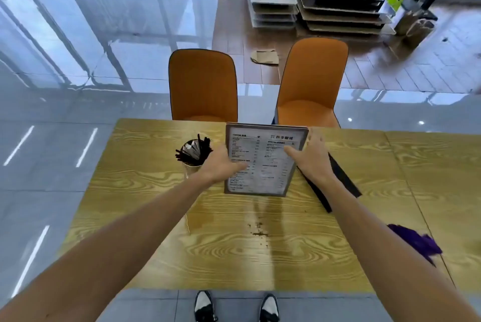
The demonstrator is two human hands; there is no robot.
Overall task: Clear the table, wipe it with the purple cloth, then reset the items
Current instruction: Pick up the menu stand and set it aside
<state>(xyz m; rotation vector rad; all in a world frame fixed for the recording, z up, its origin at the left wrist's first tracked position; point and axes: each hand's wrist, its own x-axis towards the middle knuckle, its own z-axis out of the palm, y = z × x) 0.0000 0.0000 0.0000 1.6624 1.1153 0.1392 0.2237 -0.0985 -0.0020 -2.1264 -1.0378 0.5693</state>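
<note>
A framed menu card (pixel 263 162) stands tilted near the far middle of the wooden table (pixel 145 217). My left hand (pixel 221 162) grips its left edge and my right hand (pixel 309 157) grips its right edge. Left of the menu stands a metal cup of black sticks and sachets (pixel 194 153), partly behind my left wrist. The purple cloth (pixel 416 241) lies on the table at the right, partly hidden by my right forearm. A black flat item (pixel 341 178) lies behind my right wrist. Brown crumbs (pixel 257 230) and a wet smear mark the tabletop in front of the menu.
Two orange chairs (pixel 203 84) (pixel 312 82) stand at the far side of the table. A second wooden table (pixel 437 165) adjoins on the right. Stacked folded tables (pixel 338 9) lie on the floor farther back. My shoes (pixel 205 306) show below the near edge.
</note>
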